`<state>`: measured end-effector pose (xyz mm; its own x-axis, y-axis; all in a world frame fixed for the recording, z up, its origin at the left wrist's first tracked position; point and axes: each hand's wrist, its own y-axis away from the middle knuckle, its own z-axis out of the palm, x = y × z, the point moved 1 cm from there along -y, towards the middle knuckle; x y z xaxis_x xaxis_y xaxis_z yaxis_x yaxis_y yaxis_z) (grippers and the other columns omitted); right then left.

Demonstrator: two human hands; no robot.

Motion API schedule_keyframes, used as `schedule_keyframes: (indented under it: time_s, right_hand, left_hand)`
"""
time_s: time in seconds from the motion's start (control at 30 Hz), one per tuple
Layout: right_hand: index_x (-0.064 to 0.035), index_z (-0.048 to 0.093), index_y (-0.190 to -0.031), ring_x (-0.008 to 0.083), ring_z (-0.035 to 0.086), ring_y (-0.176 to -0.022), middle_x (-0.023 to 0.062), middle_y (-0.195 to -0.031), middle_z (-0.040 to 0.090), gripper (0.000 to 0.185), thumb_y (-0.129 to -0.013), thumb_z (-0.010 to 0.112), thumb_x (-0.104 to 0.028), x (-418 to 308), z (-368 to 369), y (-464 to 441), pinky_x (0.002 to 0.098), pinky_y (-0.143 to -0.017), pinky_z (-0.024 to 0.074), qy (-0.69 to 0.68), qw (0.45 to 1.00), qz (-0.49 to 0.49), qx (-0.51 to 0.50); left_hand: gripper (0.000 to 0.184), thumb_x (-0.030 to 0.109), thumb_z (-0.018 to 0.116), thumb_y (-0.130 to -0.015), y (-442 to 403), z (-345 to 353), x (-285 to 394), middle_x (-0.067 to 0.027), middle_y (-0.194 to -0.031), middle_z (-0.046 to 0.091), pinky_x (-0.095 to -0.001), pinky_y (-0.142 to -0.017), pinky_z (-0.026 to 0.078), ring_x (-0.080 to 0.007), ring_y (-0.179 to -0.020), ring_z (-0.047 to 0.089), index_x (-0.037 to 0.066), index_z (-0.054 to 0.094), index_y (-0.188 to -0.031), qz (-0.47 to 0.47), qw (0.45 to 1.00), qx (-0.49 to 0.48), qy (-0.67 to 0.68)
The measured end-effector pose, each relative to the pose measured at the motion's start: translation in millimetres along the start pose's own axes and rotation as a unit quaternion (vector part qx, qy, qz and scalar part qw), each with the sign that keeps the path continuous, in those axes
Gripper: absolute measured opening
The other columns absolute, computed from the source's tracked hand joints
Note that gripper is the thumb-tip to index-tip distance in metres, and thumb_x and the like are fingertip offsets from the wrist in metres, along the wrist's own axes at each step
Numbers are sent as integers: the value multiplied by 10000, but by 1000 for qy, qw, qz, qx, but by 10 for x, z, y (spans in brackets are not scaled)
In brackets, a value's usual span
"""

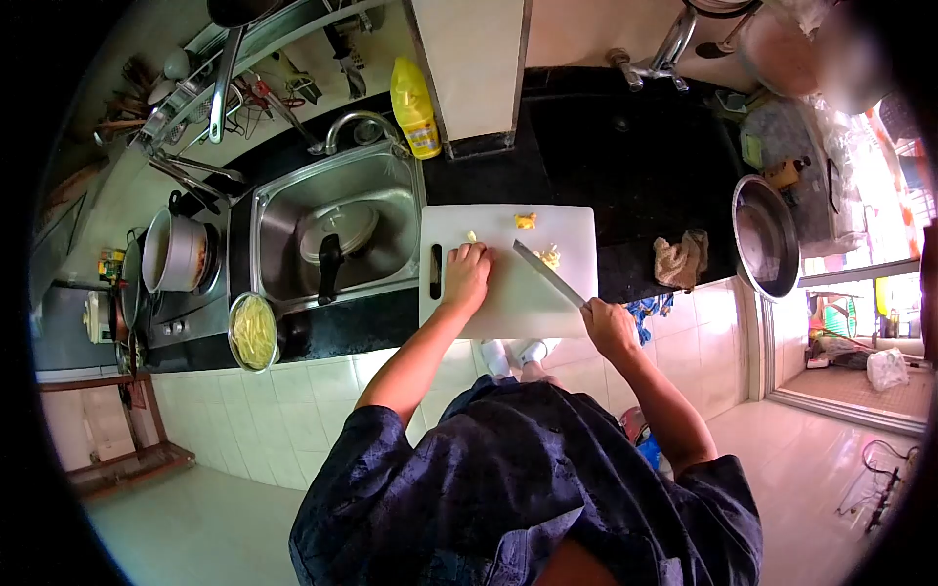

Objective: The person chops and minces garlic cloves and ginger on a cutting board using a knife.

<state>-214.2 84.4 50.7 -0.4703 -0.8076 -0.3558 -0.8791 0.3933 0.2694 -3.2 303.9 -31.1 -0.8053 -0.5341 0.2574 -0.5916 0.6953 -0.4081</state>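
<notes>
A white cutting board (547, 317) lies across the counter's front edge. On its left half rests my left hand (467, 276), fingers curled together; what they hold, if anything, is hidden. A small pale yellow piece (472, 236) shows right at those fingertips. My right hand (611, 328) grips a kitchen knife (549, 273) by its handle at the board's right edge. The blade slants up and left over the board, its tip apart from my left hand. Beside the blade is a little heap of pale chopped bits (550, 257). A yellow-brown chunk, looking like ginger (526, 221), sits near the far edge.
Left of the board is a steel sink (278, 283) holding a lid and a black-handled item. A bowl of pale strips (254, 332) stands at the front edge, a pot (176, 251) on the stove. Rightward are a cloth (681, 259) and a metal basin (765, 237). A yellow bottle (415, 107) stands behind.
</notes>
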Motion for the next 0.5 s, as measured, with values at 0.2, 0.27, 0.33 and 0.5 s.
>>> schedule_keyframes:
  time_s: [0.2,0.27,0.33,0.5]
  right_hand:
    - [-15,665,-920,470,680,-787,278,-815,684,337,-986,543,-322,-87,-111,-30,557,-733,538,-29,998,40,31]
    - [-13,667,-925,467,680,-789,278,-818,684,337,-983,546,-322,-11,-35,-51,557,-732,536,-15,999,47,23]
    - [-3,636,-897,467,677,-783,270,-790,680,338,-986,547,-317,14,-6,-36,556,-717,530,-34,998,34,51]
    - [6,589,-854,438,686,-728,247,-739,672,321,-993,547,-280,-128,-68,104,522,-675,539,-123,985,-1,117]
  left_hand:
    - [111,167,683,-842,-116,-208,101,-68,-1027,624,-449,-832,434,-275,-1005,566,76,696,-905,-43,998,45,-18]
    - [84,170,693,-833,-48,-98,74,-50,-948,610,-448,-810,430,-269,-972,558,90,688,-857,-32,999,18,-12]
    - [72,172,699,-824,33,-42,181,-37,-900,589,-439,-806,429,-252,-947,550,107,684,-852,-9,1000,-13,-11]
    - [252,213,705,-856,142,-69,339,-59,-1044,616,-464,-841,416,-271,-1011,556,88,676,-1073,-7,997,33,66]
